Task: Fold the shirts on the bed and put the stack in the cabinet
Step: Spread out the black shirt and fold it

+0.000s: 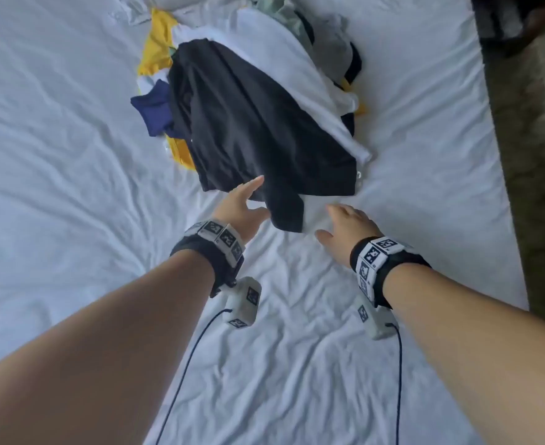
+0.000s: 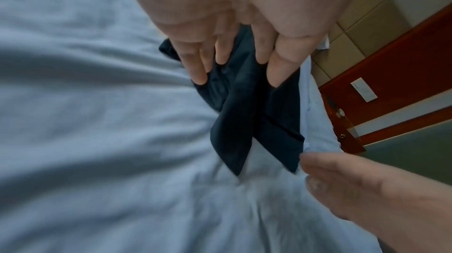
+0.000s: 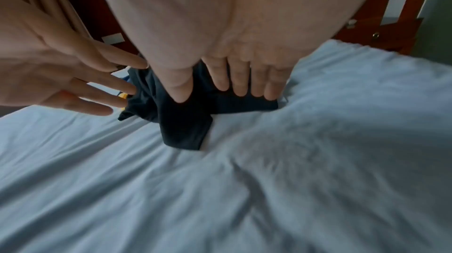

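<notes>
A loose pile of shirts lies on the white bed sheet (image 1: 72, 155), with a black shirt (image 1: 248, 123) spread on top. Its near hem and a sleeve flap point toward me. My left hand (image 1: 248, 200) is open at that near hem, fingers straight, thumb beside the sleeve flap. In the left wrist view the left hand (image 2: 222, 52) reaches over the black shirt (image 2: 244, 112) without curling round it. My right hand (image 1: 338, 223) is open, just right of the sleeve flap. In the right wrist view its straight fingers (image 3: 239, 79) are above the black shirt (image 3: 181, 125).
Under the black shirt lie a white shirt (image 1: 281, 59), a yellow one (image 1: 159, 43), a navy one (image 1: 155, 110) and a grey garment (image 1: 332, 36). The bed's right edge (image 1: 496, 155) borders a dark floor (image 1: 534, 155). Red-brown wooden furniture (image 2: 391, 63) stands beyond the bed.
</notes>
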`<move>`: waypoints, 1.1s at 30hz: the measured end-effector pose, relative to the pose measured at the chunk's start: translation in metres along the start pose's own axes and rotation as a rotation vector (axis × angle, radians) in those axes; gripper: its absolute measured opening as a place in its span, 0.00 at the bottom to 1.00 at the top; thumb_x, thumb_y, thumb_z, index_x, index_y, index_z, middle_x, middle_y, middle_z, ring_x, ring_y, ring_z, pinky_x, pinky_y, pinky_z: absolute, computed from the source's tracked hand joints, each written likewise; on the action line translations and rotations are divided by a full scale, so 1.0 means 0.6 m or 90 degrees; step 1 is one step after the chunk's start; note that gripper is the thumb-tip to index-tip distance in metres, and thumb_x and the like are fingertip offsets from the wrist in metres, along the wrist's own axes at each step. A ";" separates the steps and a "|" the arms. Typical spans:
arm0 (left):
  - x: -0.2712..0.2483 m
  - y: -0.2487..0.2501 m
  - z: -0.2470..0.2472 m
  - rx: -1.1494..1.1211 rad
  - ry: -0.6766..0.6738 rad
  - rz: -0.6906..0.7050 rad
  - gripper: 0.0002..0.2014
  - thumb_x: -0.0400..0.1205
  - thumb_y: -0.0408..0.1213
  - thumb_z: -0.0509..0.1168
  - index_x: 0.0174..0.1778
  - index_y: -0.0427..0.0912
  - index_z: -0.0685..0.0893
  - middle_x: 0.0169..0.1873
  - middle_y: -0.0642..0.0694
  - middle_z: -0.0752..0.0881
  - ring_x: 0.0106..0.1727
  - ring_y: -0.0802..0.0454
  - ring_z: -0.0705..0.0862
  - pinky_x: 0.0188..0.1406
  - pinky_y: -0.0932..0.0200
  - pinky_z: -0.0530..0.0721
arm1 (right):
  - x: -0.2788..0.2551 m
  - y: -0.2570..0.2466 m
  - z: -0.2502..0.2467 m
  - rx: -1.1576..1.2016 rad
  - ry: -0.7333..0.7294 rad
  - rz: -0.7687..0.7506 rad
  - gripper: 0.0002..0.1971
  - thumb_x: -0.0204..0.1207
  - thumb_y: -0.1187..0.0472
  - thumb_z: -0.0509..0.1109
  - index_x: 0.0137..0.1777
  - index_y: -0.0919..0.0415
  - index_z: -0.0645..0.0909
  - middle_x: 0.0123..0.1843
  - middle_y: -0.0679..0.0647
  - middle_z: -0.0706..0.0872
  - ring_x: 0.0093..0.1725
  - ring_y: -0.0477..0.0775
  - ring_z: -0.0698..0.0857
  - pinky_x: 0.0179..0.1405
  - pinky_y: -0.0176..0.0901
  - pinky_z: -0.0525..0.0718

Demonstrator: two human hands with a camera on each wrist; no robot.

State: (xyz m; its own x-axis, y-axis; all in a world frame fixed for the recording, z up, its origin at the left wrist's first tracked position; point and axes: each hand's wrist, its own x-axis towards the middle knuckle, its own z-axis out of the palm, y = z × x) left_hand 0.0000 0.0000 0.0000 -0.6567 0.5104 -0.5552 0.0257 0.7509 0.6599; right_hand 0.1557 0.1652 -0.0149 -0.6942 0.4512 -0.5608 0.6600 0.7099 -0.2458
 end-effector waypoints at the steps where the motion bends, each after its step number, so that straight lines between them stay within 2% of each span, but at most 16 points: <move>1: 0.010 -0.001 0.011 0.001 -0.020 -0.023 0.34 0.85 0.43 0.67 0.85 0.70 0.64 0.87 0.53 0.65 0.46 0.78 0.79 0.36 0.84 0.70 | 0.008 0.002 0.010 0.007 -0.016 0.005 0.27 0.85 0.44 0.62 0.78 0.59 0.68 0.83 0.55 0.69 0.80 0.62 0.69 0.75 0.57 0.72; 2: 0.019 -0.002 0.019 -0.014 -0.033 -0.048 0.34 0.85 0.43 0.67 0.85 0.71 0.63 0.88 0.54 0.61 0.45 0.81 0.79 0.31 0.86 0.68 | 0.016 0.005 0.018 0.012 -0.019 0.008 0.28 0.86 0.45 0.62 0.80 0.59 0.67 0.84 0.55 0.69 0.80 0.61 0.68 0.76 0.58 0.72; 3: 0.028 -0.008 0.028 -0.027 -0.052 -0.052 0.35 0.85 0.43 0.68 0.85 0.70 0.63 0.89 0.56 0.58 0.54 0.83 0.79 0.34 0.88 0.66 | 0.022 0.008 0.029 0.015 -0.027 0.008 0.29 0.86 0.45 0.62 0.81 0.58 0.66 0.84 0.55 0.68 0.81 0.61 0.68 0.77 0.58 0.71; 4: 0.039 -0.017 0.037 -0.059 -0.070 -0.051 0.36 0.84 0.42 0.69 0.86 0.69 0.62 0.89 0.59 0.57 0.69 0.78 0.75 0.45 0.89 0.64 | 0.027 0.011 0.037 0.016 -0.038 0.004 0.29 0.86 0.45 0.62 0.82 0.58 0.65 0.85 0.55 0.67 0.81 0.61 0.68 0.77 0.58 0.71; 5: 0.047 -0.021 0.044 -0.078 -0.078 -0.054 0.37 0.84 0.42 0.70 0.87 0.67 0.62 0.89 0.61 0.56 0.81 0.69 0.68 0.58 0.83 0.62 | 0.033 0.014 0.043 0.018 -0.045 0.004 0.29 0.86 0.45 0.62 0.82 0.58 0.65 0.85 0.55 0.67 0.81 0.61 0.68 0.78 0.58 0.71; 7: 0.059 -0.024 0.050 -0.099 -0.082 -0.070 0.38 0.83 0.42 0.71 0.88 0.63 0.62 0.87 0.62 0.61 0.85 0.60 0.64 0.70 0.69 0.60 | 0.042 0.018 0.049 0.023 -0.049 0.003 0.29 0.85 0.45 0.63 0.81 0.59 0.65 0.84 0.55 0.68 0.80 0.61 0.69 0.77 0.58 0.72; 9: 0.070 -0.024 0.052 -0.145 -0.070 -0.061 0.36 0.82 0.40 0.73 0.85 0.60 0.69 0.83 0.57 0.72 0.81 0.59 0.71 0.72 0.65 0.64 | 0.048 0.015 0.044 0.028 -0.055 0.005 0.29 0.85 0.45 0.63 0.80 0.59 0.66 0.84 0.55 0.67 0.80 0.61 0.69 0.76 0.58 0.73; 11: 0.075 -0.015 0.049 -0.185 -0.033 -0.048 0.28 0.80 0.36 0.74 0.76 0.57 0.82 0.73 0.53 0.83 0.73 0.60 0.79 0.72 0.63 0.73 | 0.052 0.012 0.036 0.031 -0.050 0.005 0.27 0.85 0.45 0.63 0.78 0.59 0.67 0.83 0.55 0.69 0.77 0.62 0.72 0.73 0.58 0.75; 14: 0.074 0.010 0.031 -0.191 0.031 -0.050 0.10 0.79 0.34 0.75 0.54 0.50 0.90 0.50 0.54 0.90 0.50 0.60 0.87 0.50 0.66 0.80 | 0.052 0.001 0.012 0.043 -0.035 0.007 0.25 0.85 0.46 0.64 0.75 0.58 0.69 0.81 0.55 0.71 0.74 0.62 0.75 0.68 0.58 0.78; 17: 0.066 0.045 0.002 -0.155 0.055 -0.020 0.06 0.77 0.35 0.76 0.45 0.49 0.87 0.39 0.52 0.86 0.37 0.57 0.83 0.38 0.67 0.79 | 0.046 -0.013 -0.026 0.070 -0.029 -0.003 0.30 0.85 0.46 0.64 0.84 0.55 0.63 0.86 0.53 0.65 0.79 0.61 0.72 0.74 0.58 0.75; 19: 0.054 0.077 -0.023 -0.124 0.055 0.000 0.08 0.77 0.35 0.76 0.47 0.50 0.85 0.38 0.53 0.83 0.35 0.57 0.81 0.33 0.70 0.76 | 0.037 -0.027 -0.065 0.089 -0.012 -0.017 0.32 0.85 0.46 0.65 0.86 0.54 0.61 0.87 0.54 0.64 0.80 0.60 0.71 0.76 0.57 0.74; 23: 0.012 0.156 -0.090 -0.122 0.060 0.053 0.15 0.76 0.37 0.77 0.54 0.57 0.84 0.43 0.52 0.84 0.38 0.55 0.82 0.38 0.61 0.79 | 0.009 -0.065 -0.164 0.105 0.014 -0.037 0.37 0.82 0.45 0.69 0.87 0.52 0.59 0.85 0.55 0.67 0.79 0.60 0.73 0.74 0.56 0.77; 26: -0.037 0.227 -0.160 -0.073 0.055 0.126 0.20 0.77 0.38 0.77 0.64 0.56 0.84 0.38 0.56 0.81 0.35 0.61 0.80 0.33 0.68 0.73 | -0.034 -0.109 -0.252 0.127 0.024 -0.113 0.40 0.74 0.43 0.76 0.83 0.47 0.61 0.78 0.52 0.76 0.74 0.58 0.79 0.68 0.57 0.81; 28: -0.079 0.280 -0.212 -0.038 0.043 0.181 0.20 0.78 0.38 0.76 0.66 0.55 0.86 0.39 0.59 0.80 0.38 0.64 0.80 0.34 0.74 0.72 | -0.072 -0.141 -0.309 0.154 0.032 -0.167 0.39 0.72 0.46 0.79 0.80 0.46 0.65 0.71 0.46 0.79 0.68 0.52 0.81 0.65 0.56 0.82; 30: -0.129 0.333 -0.260 -0.018 0.044 0.222 0.18 0.79 0.38 0.76 0.64 0.56 0.86 0.42 0.60 0.83 0.42 0.64 0.82 0.33 0.77 0.72 | -0.115 -0.168 -0.361 0.164 0.055 -0.193 0.32 0.75 0.50 0.78 0.78 0.48 0.72 0.66 0.44 0.84 0.64 0.50 0.83 0.64 0.52 0.82; 33: -0.216 0.404 -0.324 -0.026 0.084 0.275 0.15 0.77 0.38 0.76 0.59 0.56 0.89 0.47 0.51 0.89 0.43 0.57 0.84 0.34 0.75 0.76 | -0.190 -0.200 -0.446 0.220 0.161 -0.192 0.08 0.81 0.52 0.73 0.58 0.49 0.85 0.48 0.47 0.89 0.51 0.53 0.87 0.51 0.45 0.82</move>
State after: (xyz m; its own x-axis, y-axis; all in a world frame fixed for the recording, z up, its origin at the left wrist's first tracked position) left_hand -0.0552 0.0345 0.3304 -0.6829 0.7136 -0.1565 0.2912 0.4623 0.8375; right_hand 0.0787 0.1734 0.2903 -0.8871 0.4017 -0.2272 0.4473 0.6271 -0.6377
